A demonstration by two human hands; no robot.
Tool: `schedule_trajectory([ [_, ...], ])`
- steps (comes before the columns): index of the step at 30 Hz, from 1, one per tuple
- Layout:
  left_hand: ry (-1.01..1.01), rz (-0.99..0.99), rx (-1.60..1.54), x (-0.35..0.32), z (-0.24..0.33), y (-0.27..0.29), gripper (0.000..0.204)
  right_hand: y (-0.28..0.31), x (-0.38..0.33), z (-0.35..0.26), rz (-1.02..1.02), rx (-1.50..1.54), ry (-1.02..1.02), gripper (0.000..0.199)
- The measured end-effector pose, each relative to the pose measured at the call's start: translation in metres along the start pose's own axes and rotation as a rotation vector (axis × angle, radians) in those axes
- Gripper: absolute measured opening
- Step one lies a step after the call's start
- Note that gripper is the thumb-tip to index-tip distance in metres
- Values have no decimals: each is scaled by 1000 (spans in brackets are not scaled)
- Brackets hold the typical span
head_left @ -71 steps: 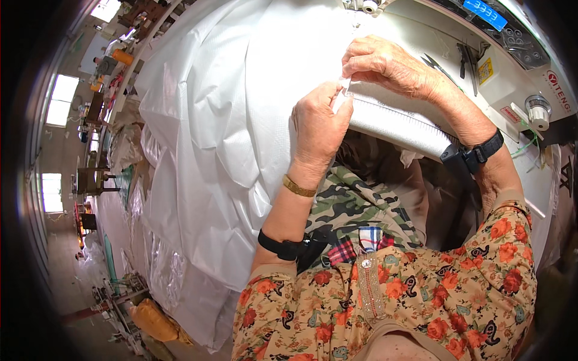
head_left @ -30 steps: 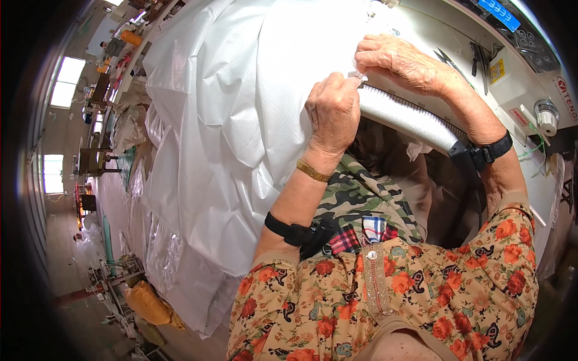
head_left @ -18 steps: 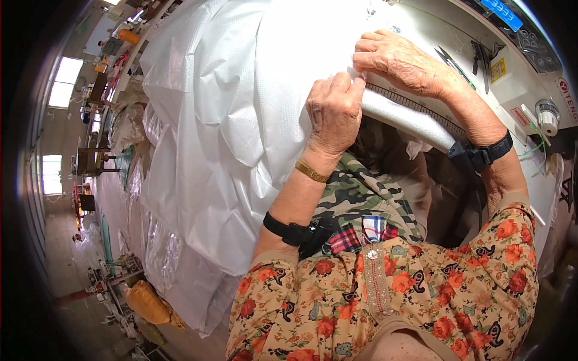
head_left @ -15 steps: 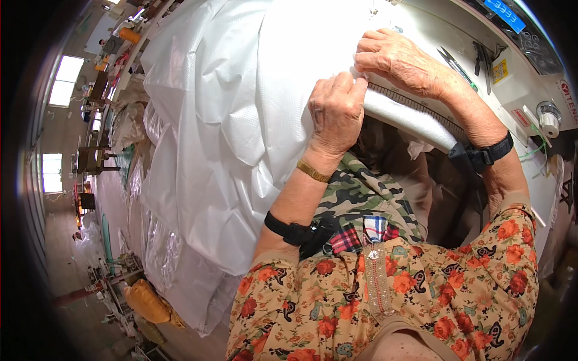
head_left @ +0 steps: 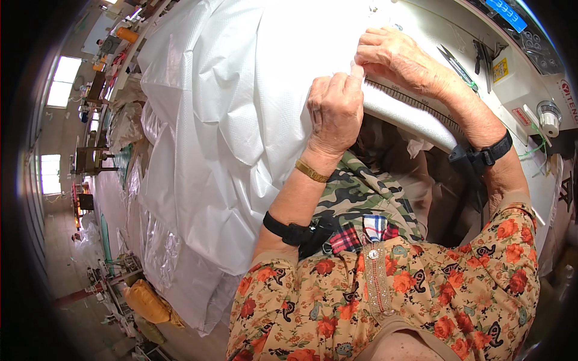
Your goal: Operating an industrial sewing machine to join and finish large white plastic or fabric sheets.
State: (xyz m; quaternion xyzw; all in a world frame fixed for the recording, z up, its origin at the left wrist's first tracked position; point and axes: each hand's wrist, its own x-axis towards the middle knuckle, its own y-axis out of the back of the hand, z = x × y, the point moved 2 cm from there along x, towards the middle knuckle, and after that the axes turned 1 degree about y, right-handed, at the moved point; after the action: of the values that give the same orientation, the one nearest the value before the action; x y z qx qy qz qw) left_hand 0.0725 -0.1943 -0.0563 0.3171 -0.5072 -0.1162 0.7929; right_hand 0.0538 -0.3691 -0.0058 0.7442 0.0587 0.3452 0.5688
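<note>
The left hand [head_left: 335, 108], fingers curled and knuckles up, pinches the edge of a white plastic sheet [head_left: 241, 120] at the near rim of a sewing table [head_left: 415, 114]; the right hand [head_left: 400, 57] lies just beyond it, fingers bent and pressing the same edge down, the two hands touching at the fingertips; exactly how much of the sheet the right hand grips is hard to tell, since the fingers hide the fold. The sheet runs from under both hands away to the person's left, spilling over the table edge in glossy folds; a gold bracelet [head_left: 311, 171] and a black wrist strap [head_left: 289, 231] sit on the left forearm, another black strap [head_left: 484, 155] on the right wrist. Beyond the right hand, scissors [head_left: 457, 63] lie on the pale machine bed; a spool of white thread [head_left: 549, 117] stands near the right edge; an orange sack [head_left: 147, 301] rests on the floor at lower left.
</note>
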Motion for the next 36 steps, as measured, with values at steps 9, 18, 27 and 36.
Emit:
schedule_trajectory([
  [9,-62,-117,65,4,3,10,18,-1,-9,29,156,143,-340,16],
  [18,-122,-170,75,7,2,10,15,-4,-11,19,78,-78,-243,14],
  [27,-246,-246,-14,23,-3,12,14,2,-13,-1,45,-125,-359,17],
  [36,-259,-281,-17,50,-15,-4,8,0,-20,9,107,-187,-439,25],
])
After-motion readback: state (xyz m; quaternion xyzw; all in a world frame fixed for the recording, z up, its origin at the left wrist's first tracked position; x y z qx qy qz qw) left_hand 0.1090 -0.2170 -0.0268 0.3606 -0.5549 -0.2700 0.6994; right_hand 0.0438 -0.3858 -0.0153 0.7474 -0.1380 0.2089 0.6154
